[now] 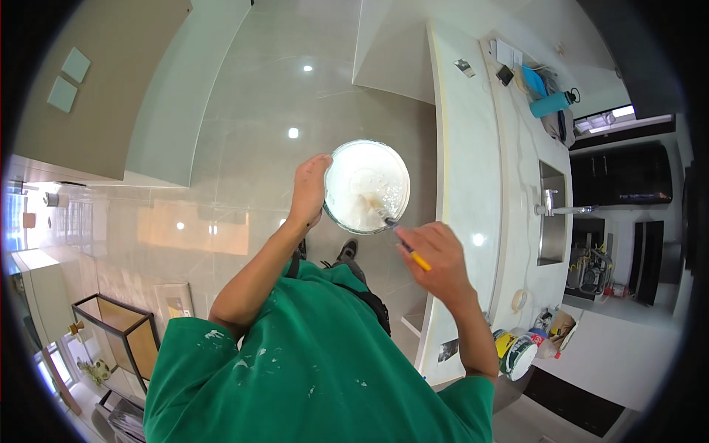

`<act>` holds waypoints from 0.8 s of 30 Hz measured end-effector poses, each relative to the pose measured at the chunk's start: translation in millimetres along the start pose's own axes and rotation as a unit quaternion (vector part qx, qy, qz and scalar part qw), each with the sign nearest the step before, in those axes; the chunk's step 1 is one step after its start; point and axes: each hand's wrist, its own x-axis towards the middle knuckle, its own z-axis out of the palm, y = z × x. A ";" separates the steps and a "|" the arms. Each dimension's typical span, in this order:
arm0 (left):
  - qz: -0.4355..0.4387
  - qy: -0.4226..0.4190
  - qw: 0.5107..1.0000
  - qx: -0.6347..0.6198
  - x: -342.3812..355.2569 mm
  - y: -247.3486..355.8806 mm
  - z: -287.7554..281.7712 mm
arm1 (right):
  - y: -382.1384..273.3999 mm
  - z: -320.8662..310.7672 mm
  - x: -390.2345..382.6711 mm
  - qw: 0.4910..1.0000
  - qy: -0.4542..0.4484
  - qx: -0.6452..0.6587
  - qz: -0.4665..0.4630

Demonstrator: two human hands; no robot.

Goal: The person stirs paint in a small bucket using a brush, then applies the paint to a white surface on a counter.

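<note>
A round bucket (330, 201) with a dark green rim, holding white paint, is in front of my body. My left hand (310, 190) grips its left edge, the thumb at the rim and the other fingers partly hidden. A paintbrush (419, 258) with a yellow handle end is held in my closed right hand (436, 258), at the bucket's near right. The brush slants down to the left, and its bristles are in the white paint near the right side. Bubbles or splashes show on the paint around them.
To the right runs a long white counter (473, 170) with a sink (550, 244) and a tap. A blue bottle (552, 103) lies at its far end. A tape roll (519, 300) and another paint bucket (523, 359) are at the near end. A black-framed stand (122, 332) is at lower left.
</note>
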 end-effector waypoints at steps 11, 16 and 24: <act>-0.007 0.023 1.000 -0.004 21.8 0.7 19.3 | 13.5 2.4 31.4 0.998 -0.017 0.062 -0.024; -0.004 0.007 1.000 0.012 26.6 -12.2 29.1 | 36.2 -4.2 38.0 0.998 0.010 0.040 0.057; -0.055 0.052 0.996 -0.053 32.8 -14.5 27.0 | 58.8 -38.3 6.1 0.986 0.037 0.087 0.139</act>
